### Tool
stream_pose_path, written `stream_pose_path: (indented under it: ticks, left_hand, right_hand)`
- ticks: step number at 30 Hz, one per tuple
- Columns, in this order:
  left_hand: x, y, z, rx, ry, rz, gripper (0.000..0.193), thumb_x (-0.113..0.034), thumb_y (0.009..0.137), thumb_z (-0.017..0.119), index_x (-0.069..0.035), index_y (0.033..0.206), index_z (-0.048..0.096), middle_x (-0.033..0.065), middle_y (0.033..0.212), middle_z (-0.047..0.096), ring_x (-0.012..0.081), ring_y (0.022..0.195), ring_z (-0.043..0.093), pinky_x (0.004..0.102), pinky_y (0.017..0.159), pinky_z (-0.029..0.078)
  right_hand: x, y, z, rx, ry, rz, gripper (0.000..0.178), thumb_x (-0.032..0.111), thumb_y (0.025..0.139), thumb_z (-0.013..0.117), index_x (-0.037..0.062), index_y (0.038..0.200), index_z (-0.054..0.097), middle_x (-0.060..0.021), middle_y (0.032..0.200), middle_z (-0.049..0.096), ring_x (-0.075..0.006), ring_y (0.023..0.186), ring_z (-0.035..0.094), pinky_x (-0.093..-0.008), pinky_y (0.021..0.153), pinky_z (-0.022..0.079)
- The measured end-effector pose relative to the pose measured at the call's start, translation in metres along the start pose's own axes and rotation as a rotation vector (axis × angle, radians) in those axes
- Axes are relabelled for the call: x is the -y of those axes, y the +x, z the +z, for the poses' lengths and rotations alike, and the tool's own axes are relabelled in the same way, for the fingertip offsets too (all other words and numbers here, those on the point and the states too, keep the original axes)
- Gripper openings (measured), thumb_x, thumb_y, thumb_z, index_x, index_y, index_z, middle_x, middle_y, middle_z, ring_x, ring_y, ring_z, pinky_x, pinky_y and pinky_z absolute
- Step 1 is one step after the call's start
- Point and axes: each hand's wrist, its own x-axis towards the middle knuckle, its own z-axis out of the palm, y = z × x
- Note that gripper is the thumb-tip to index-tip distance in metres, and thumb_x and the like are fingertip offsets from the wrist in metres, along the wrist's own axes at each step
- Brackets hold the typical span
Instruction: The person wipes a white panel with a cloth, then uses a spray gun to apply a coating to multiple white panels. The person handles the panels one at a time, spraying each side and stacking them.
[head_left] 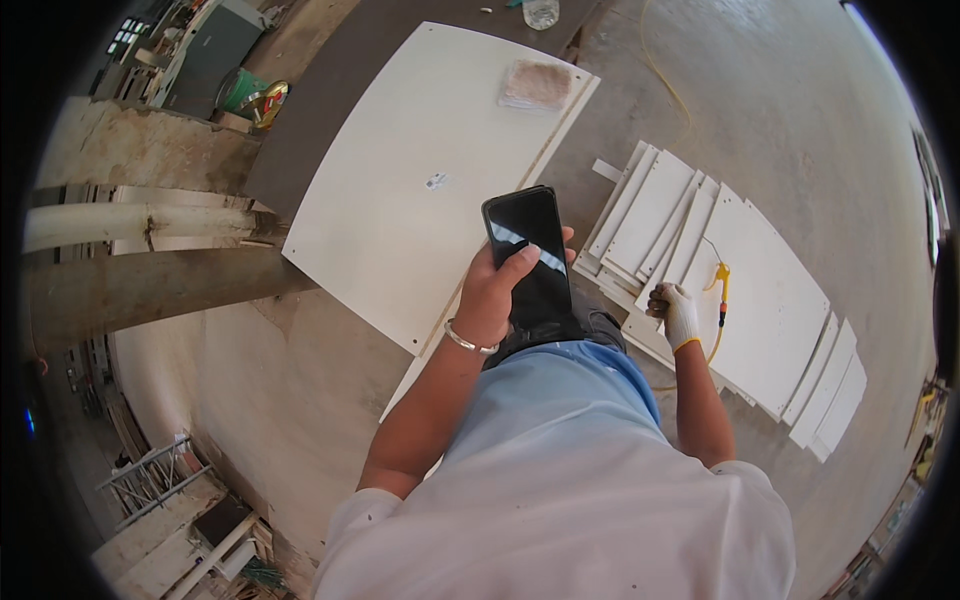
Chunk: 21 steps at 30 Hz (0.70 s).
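My left hand [497, 290], bare with a silver bangle at the wrist, is closed round a black smartphone [527, 225]. Its thumb lies over the dark screen, which reflects bright bands. My right hand [675, 312] wears a white glove that leaves the dark fingertips uncovered. Those fingers are curled in, and whatever they may hold is hidden. Just right of it, a yellow air blow gun [722, 278] with a thin bent nozzle lies on the stacked white panels [765, 300]. I cannot tell whether the right hand touches the panels.
A large white board [400, 180] lies on a dark brown sheet [335, 90], with a clear-wrapped pinkish block [536, 84] on it. A yellow hose [655, 65] runs over the concrete floor. At the left are a pale pipe [140, 226] and a green bucket [238, 90].
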Motion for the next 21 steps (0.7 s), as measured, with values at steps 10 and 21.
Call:
stream_pose_path:
  ticks: [10,21]
  left_hand:
    - [0.158,0.051,0.032,0.221,0.623,-0.317,0.035,-0.02,0.093,0.077,0.0,0.121,0.071,0.0049,0.101,0.075,0.0114,0.09,0.066,0.0281,0.084,0.053]
    - [0.187,0.044,-0.036,0.783,1.279,-0.287,0.041,-0.006,0.088,0.068,-0.013,0.129,0.068,0.0146,0.115,0.074,0.0353,0.105,0.071,0.0387,0.096,0.055]
  right_hand:
    - [-0.073,-0.013,-0.027,-0.154,0.09,0.123,0.023,0.025,0.102,0.057,0.0033,0.102,0.064,-0.0069,0.083,0.067,-0.0183,0.064,0.065,-0.0334,0.055,0.055]
    - [-0.079,-0.037,-0.043,-0.284,0.143,0.19,0.018,0.022,0.101,0.057,0.0054,0.095,0.063,-0.0046,0.078,0.064,-0.0157,0.06,0.061,-0.0305,0.052,0.049]
